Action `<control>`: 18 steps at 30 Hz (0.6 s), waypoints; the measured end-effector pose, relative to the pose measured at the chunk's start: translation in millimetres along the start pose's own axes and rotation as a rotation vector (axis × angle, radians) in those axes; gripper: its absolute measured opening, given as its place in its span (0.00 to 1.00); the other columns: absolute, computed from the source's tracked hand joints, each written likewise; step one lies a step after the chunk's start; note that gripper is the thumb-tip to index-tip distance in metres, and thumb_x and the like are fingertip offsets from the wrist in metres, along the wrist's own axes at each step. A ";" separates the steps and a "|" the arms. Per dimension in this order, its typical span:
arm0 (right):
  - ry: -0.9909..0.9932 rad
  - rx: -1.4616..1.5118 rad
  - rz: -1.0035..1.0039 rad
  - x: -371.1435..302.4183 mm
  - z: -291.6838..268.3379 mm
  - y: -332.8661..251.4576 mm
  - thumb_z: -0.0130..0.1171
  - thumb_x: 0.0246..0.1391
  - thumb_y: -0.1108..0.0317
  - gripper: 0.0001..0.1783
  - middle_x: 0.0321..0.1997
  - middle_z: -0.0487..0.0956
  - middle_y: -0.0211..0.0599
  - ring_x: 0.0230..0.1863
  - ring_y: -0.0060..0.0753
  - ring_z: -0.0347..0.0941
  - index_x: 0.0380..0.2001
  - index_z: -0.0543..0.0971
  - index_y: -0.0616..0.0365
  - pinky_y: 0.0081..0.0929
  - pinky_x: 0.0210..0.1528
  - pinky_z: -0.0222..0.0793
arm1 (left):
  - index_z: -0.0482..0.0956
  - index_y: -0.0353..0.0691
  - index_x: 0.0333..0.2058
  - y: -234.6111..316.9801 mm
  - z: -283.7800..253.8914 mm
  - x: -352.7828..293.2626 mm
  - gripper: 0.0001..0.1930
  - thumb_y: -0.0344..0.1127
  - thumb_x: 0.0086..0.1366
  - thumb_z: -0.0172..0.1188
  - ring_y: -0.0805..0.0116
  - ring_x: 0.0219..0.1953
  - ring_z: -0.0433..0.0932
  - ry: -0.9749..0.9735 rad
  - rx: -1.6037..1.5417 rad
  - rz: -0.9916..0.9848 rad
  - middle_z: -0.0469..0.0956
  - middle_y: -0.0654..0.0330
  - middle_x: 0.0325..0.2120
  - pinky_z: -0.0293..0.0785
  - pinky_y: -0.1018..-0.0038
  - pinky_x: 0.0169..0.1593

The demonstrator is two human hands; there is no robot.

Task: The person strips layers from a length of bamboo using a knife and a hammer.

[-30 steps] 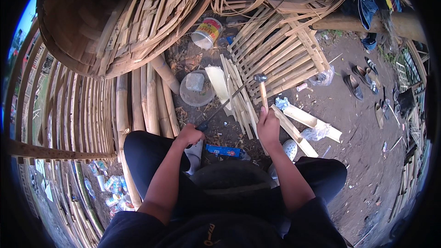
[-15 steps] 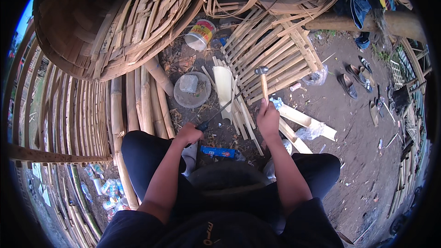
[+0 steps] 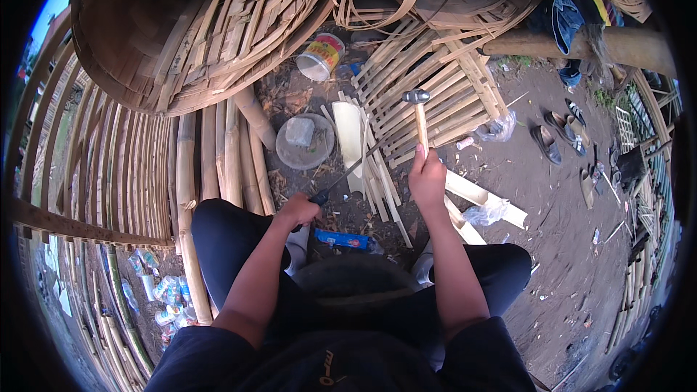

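My left hand point(image 3: 298, 212) is closed around the dark handle of a long-bladed knife point(image 3: 353, 168). The blade slants up and to the right, its far end crossing a bundle of split bamboo strips point(image 3: 375, 181); whether it touches them I cannot tell. A pale split bamboo piece point(image 3: 350, 138) lies just left of the strips. In my right hand point(image 3: 428, 180) is a hammer point(image 3: 421, 123), gripped by its wooden handle and held upright with the metal head at the top. Below the right hand lie pale half-round bamboo lengths point(image 3: 485, 198) with a clear plastic bag on them.
A round grey slab point(image 3: 324, 147) bears a stone block point(image 3: 299, 131). Beyond stand a paint bucket point(image 3: 321, 56) and a slatted bamboo panel point(image 3: 428, 94). Thick bamboo poles point(image 3: 231, 156) lie left; a large woven bamboo disc point(image 3: 181, 43) overhangs there. A blue packet point(image 3: 341, 239) lies between my feet.
My right hand has risen slightly with the hammer, and the hammer's head looks larger and higher. The left hand and knife stay nearly in place. The whole view has shifted a little.
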State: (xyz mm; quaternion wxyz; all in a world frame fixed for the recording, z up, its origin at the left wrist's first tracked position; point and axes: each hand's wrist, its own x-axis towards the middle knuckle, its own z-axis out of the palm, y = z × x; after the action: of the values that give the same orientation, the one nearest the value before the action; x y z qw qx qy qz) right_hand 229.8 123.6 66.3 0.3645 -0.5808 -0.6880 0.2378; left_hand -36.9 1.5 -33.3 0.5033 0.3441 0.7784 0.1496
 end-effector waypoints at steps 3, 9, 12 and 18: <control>-0.089 -0.067 0.007 -10.1 8.8 6.9 0.46 0.64 0.55 0.23 0.22 0.76 0.62 0.27 0.65 0.75 0.29 0.75 0.68 0.55 0.30 0.70 | 0.73 0.30 0.16 0.8 1.5 -2.2 0.08 0.27 0.44 0.63 0.69 0.11 0.70 -0.001 0.015 0.021 0.71 0.57 0.11 0.65 0.70 0.17; -0.286 -0.300 0.062 -45.9 50.3 80.9 0.45 0.63 0.52 0.25 0.25 0.77 0.62 0.30 0.65 0.76 0.28 0.76 0.67 0.55 0.35 0.72 | 0.77 0.28 0.21 23.2 7.1 -20.1 0.11 0.33 0.43 0.63 0.65 0.15 0.74 -0.023 0.230 0.075 0.74 0.54 0.13 0.68 0.68 0.22; -0.240 -0.237 0.063 -27.4 34.8 56.9 0.45 0.63 0.53 0.26 0.24 0.77 0.64 0.30 0.66 0.76 0.27 0.76 0.69 0.53 0.35 0.74 | 0.80 0.28 0.28 19.8 7.0 -29.9 0.18 0.37 0.42 0.62 0.55 0.24 0.80 0.010 0.294 0.089 0.78 0.46 0.19 0.74 0.65 0.33; -0.157 -0.134 0.045 -10.7 8.6 38.0 0.46 0.63 0.53 0.28 0.23 0.75 0.66 0.30 0.68 0.75 0.24 0.75 0.72 0.54 0.34 0.71 | 0.82 0.35 0.35 11.7 -6.0 -28.8 0.20 0.41 0.42 0.63 0.48 0.40 0.80 0.113 0.449 0.195 0.80 0.42 0.33 0.75 0.62 0.47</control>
State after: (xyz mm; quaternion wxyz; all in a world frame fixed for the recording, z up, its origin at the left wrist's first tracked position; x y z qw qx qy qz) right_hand 247.4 122.2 30.1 0.2644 -0.5986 -0.7157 0.2441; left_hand -30.3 -9.2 -4.3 0.3532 0.5119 0.7821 0.0395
